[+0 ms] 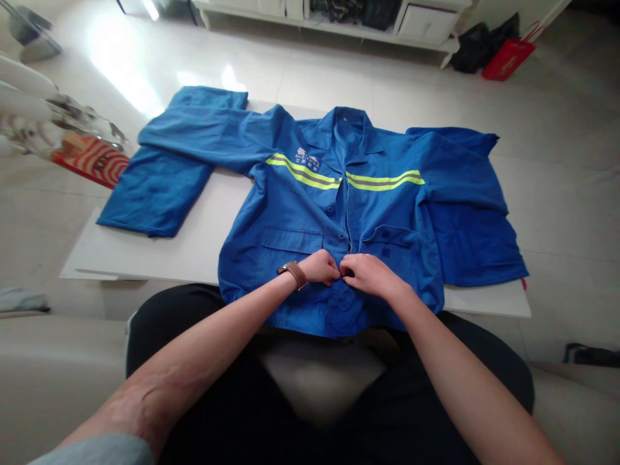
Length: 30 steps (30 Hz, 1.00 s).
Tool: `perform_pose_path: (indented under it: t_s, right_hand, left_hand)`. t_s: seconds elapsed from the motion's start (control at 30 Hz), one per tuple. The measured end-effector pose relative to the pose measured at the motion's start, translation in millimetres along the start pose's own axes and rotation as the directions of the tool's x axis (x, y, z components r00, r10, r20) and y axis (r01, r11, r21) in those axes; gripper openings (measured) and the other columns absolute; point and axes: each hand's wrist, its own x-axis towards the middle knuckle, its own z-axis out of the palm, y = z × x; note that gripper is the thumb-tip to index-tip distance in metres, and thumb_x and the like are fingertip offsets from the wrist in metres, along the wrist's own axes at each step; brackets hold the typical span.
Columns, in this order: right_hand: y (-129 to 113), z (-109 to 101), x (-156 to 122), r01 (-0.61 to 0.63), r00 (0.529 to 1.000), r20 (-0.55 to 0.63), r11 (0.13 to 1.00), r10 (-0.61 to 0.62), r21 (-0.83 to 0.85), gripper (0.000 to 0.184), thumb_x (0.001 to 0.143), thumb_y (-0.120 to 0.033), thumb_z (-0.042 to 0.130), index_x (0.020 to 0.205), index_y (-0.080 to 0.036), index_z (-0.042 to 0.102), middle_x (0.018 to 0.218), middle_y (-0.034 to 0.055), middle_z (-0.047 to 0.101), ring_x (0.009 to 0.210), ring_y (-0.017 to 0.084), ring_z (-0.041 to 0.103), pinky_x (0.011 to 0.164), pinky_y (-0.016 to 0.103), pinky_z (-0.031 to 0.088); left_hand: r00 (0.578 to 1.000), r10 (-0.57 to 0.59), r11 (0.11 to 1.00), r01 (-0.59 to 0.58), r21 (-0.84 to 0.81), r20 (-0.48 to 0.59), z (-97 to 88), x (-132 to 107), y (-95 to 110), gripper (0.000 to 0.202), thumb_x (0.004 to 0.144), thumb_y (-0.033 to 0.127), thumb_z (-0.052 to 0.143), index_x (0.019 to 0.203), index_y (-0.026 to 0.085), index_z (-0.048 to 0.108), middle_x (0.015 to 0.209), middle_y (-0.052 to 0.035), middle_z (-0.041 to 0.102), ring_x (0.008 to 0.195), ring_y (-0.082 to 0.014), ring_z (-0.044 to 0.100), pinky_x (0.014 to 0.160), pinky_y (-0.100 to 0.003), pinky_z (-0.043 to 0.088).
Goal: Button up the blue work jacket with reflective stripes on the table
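Observation:
A blue work jacket (310, 213) with yellow-green reflective stripes lies front up on a low white table (194, 239), sleeves spread to both sides, its hem hanging over the near edge. My left hand (320, 267), with a brown watch strap on the wrist, pinches the jacket's front placket near the lower buttons. My right hand (367, 274) is closed on the other side of the same placket, fingertips meeting the left hand's.
A red patterned box (92, 160) and a clear object lie on the floor at the left. A white cabinet (339, 16) stands at the back, with a red bag (508, 58) and black bags to its right. My legs in black trousers sit under the table's near edge.

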Motion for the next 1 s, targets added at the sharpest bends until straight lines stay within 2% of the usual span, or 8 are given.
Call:
perform_pose_path:
  t_s: [0.2,0.37,0.57,0.67,0.8,1.0]
  right_hand:
    - [-4.0,2.4,1.6,-0.001,1.000,0.004,0.998,0.001,-0.067,0.014,0.090,-0.019,0.063,0.094,-0.022,0.075,0.102,0.0042,0.074,0.096,0.020,0.067,0.075,0.028,0.040]
    - [-7.7,5.0,2.7,-0.017,1.000,-0.015,0.995,0.016,-0.098,0.012,0.088,-0.019,0.061,0.090,-0.020,0.073,0.101,0.0055,0.074,0.096,0.021,0.068,0.074,0.029,0.042]
    - [-9.4,10.6,3.6,0.020,0.999,-0.031,0.989,-0.025,-0.148,0.012,0.087,-0.017,0.060,0.087,-0.019,0.072,0.099,0.0072,0.073,0.093,0.021,0.068,0.074,0.029,0.042]
    - [-9.6,14.3,5.8,0.058,0.997,-0.033,0.985,-0.064,-0.163,0.012,0.085,-0.017,0.061,0.088,-0.018,0.072,0.099,0.0090,0.073,0.093,0.023,0.068,0.076,0.031,0.043]
    - [-12.5,15.1,7.5,0.107,0.994,0.005,0.979,-0.108,-0.171,0.015,0.086,-0.015,0.059,0.091,-0.016,0.073,0.101,0.0124,0.073,0.097,0.024,0.068,0.083,0.032,0.044]
    - [-18.8,7.8,4.1,0.061,0.997,0.048,0.988,-0.055,-0.143,0.018,0.089,-0.013,0.056,0.090,-0.016,0.074,0.103,0.0132,0.073,0.101,0.025,0.067,0.084,0.031,0.045]
  left_hand:
    - [1.000,0.021,0.999,-0.021,0.050,0.003,-0.2,-1.9,2.1,0.011,0.076,0.015,0.065,0.067,0.015,0.071,0.056,0.0008,0.066,0.059,-0.0127,0.069,0.050,-0.016,0.048]
    - [0.999,0.031,0.999,-0.031,0.025,-0.007,-2.2,-3.7,2.4,0.010,0.076,0.013,0.065,0.068,0.015,0.071,0.056,0.0015,0.066,0.059,-0.0129,0.069,0.051,-0.017,0.051]
    - [0.994,-0.075,0.997,0.077,-0.012,0.083,-6.9,-6.9,8.5,0.018,0.079,0.012,0.063,0.061,0.014,0.066,0.057,-0.0007,0.069,0.061,-0.0145,0.071,0.060,-0.022,0.059]
    - [0.988,-0.089,0.996,0.088,0.014,0.125,-7.0,-9.2,12.1,0.020,0.080,0.009,0.061,0.061,0.014,0.064,0.056,-0.0007,0.068,0.060,-0.0138,0.071,0.060,-0.021,0.060]
    - [0.990,-0.073,0.994,0.061,0.095,0.122,-6.7,-11.6,14.4,0.020,0.079,0.008,0.060,0.060,0.014,0.064,0.058,-0.0021,0.070,0.062,-0.0148,0.073,0.060,-0.021,0.060]
    - [0.989,-0.101,0.989,0.089,0.117,0.104,-6.4,-14.5,17.2,0.023,0.079,0.010,0.061,0.057,0.014,0.063,0.061,-0.0048,0.072,0.062,-0.0156,0.073,0.061,-0.023,0.061]
